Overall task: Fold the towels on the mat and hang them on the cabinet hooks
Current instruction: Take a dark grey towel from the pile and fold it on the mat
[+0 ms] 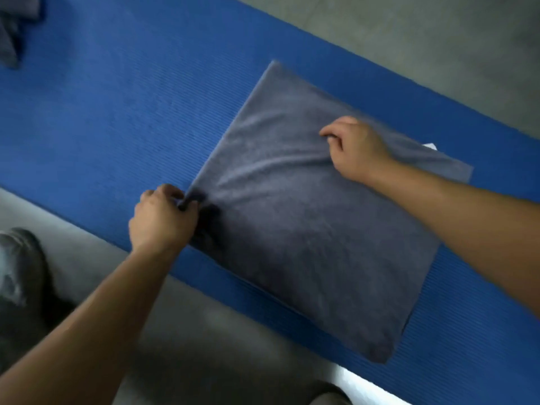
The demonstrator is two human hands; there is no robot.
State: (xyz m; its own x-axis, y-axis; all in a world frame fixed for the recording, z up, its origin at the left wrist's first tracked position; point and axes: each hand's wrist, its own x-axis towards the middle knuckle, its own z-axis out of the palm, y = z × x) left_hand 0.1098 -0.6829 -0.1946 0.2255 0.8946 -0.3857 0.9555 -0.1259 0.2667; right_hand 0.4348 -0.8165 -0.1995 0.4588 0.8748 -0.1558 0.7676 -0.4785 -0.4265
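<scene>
A grey-blue towel (306, 235) lies flat on the blue mat (102, 127), folded into a rough square set at an angle. My left hand (160, 220) pinches the towel's near left corner, where the cloth bunches up. My right hand (353, 147) pinches the cloth near the towel's far right edge, and creases run between the two hands. A small white tag (429, 146) pokes out at the towel's right side.
More grey cloth (14, 27) lies at the mat's far left corner. Grey floor (409, 33) shows beyond the mat and in front of it. A dark shoe (20, 276) sits at the lower left on the floor.
</scene>
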